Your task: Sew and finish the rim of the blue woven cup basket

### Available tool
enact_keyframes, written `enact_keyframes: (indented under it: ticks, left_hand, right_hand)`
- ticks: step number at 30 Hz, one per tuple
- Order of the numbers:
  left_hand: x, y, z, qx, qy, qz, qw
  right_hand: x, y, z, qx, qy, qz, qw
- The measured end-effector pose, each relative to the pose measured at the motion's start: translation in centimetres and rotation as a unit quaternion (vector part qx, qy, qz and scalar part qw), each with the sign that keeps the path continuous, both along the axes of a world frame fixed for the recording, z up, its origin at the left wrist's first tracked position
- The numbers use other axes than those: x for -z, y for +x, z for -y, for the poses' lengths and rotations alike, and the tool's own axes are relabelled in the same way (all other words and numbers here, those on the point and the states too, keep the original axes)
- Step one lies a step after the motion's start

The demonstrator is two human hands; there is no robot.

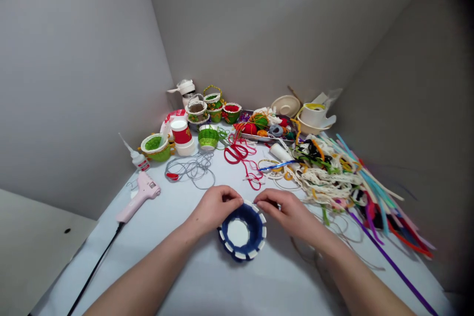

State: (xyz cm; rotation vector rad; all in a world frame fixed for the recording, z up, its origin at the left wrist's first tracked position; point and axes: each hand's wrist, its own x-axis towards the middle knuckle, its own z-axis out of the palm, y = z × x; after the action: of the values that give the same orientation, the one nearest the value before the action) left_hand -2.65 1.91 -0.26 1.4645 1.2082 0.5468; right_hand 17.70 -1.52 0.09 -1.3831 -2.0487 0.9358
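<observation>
A small basket (253, 229) woven in dark blue, with white tabs around its rim and a white bottom, sits in front of me with its opening up. My left hand (218, 206) is closed on the far left of its rim, thumb and fingers pinched there. Just right of the rim, my right hand (284, 207) has thumb and fingers pressed together in a pinch. Whatever lies between those right fingertips is too small to make out. A thin greyish-brown cord (357, 252) trails on the table by my right forearm.
At left lie a pink glue gun (138, 197) with its cable and a glue bottle (140, 160). Finished small baskets (208, 137), a grey cord coil (192, 168) and red scissors (236, 153) stand beyond. A yarn tray (252, 137) and tangled trims (326, 177) fill the right.
</observation>
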Motion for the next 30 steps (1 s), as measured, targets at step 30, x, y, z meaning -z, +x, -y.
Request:
enact_keyframes:
  ticks: [30]
  left_hand:
    - [-0.1,0.8,-0.8,0.133,0.045,-0.038,0.989]
  right_hand:
    - [-0.7,1.8,1.6,-0.089,0.084,0.047,0.991]
